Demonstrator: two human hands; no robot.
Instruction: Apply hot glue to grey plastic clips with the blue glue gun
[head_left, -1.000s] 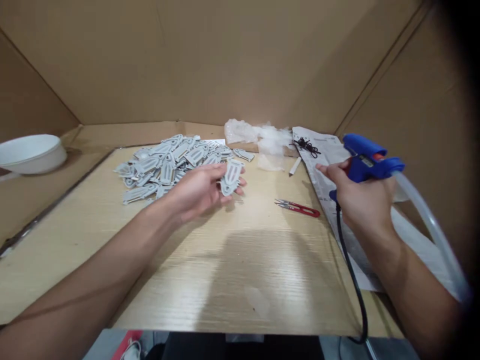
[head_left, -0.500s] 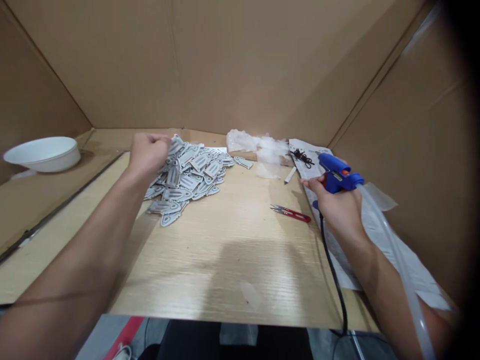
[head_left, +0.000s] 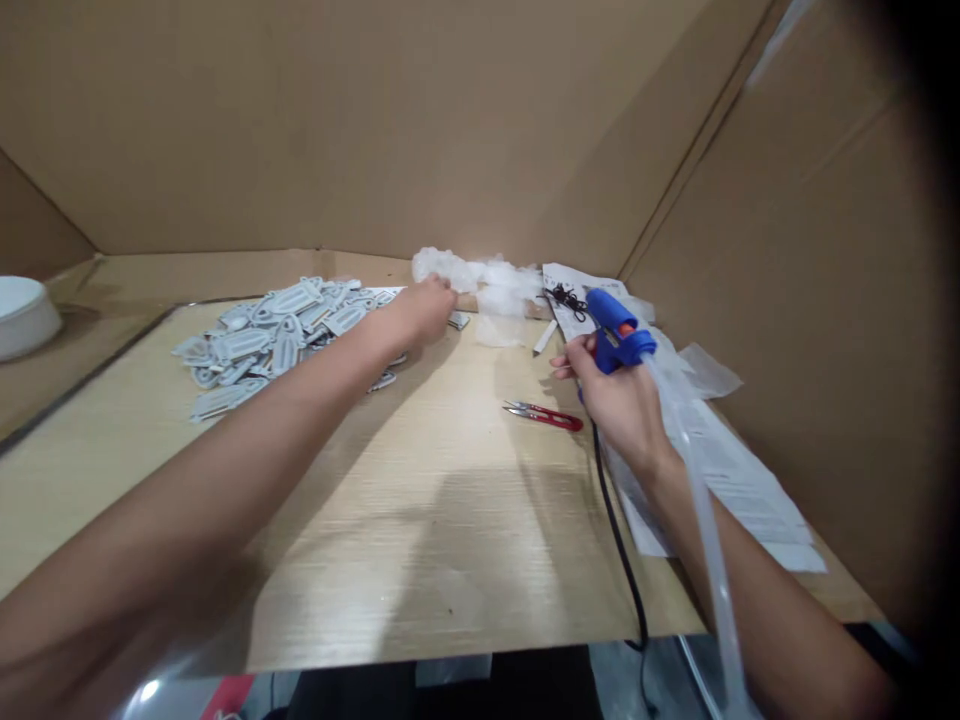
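My right hand is wrapped round the grip of a blue hot glue gun at the right of the wooden table. A clear glue stick trails back from the gun and a black cord runs to the table's front edge. My left hand reaches far across to the right end of a pile of grey flat plastic pieces, next to a grey piece. Its fingers are curled; whether they hold anything is hidden.
Red thread snips lie on the table left of my right hand. Crumpled clear plastic and a black tangle sit at the back. Printed paper lies at the right. A white bowl stands far left. Cardboard walls surround the table.
My left hand put down the grey piece, went to the pile's left side, then swung right to the pile's far end. My right hand with the glue gun drifted left and lower.
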